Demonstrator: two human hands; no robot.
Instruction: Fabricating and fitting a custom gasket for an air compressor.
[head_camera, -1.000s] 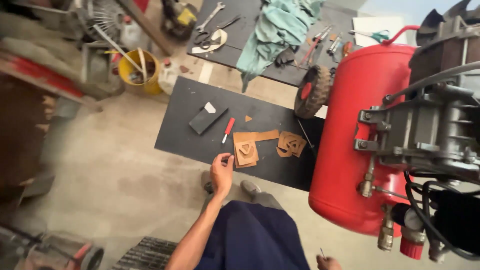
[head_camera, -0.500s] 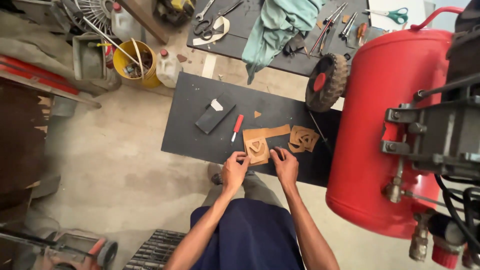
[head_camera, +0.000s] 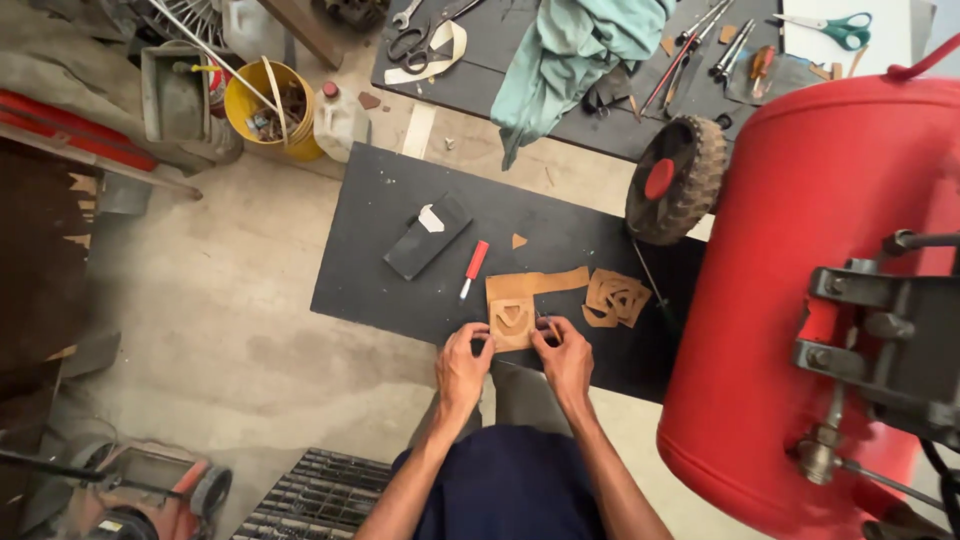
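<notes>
Left hand (head_camera: 463, 362) pins the tan leather sheet (head_camera: 512, 312); right hand (head_camera: 565, 352) pinches a thin tool (head_camera: 546, 325), which could slip and gouge the leather.

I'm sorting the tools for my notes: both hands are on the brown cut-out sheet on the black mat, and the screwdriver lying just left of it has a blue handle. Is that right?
Not quite. In the head view the screwdriver has a red handle, not blue. The rest holds: the left hand and the right hand are both on the brown cut-out sheet on the black mat.
</notes>
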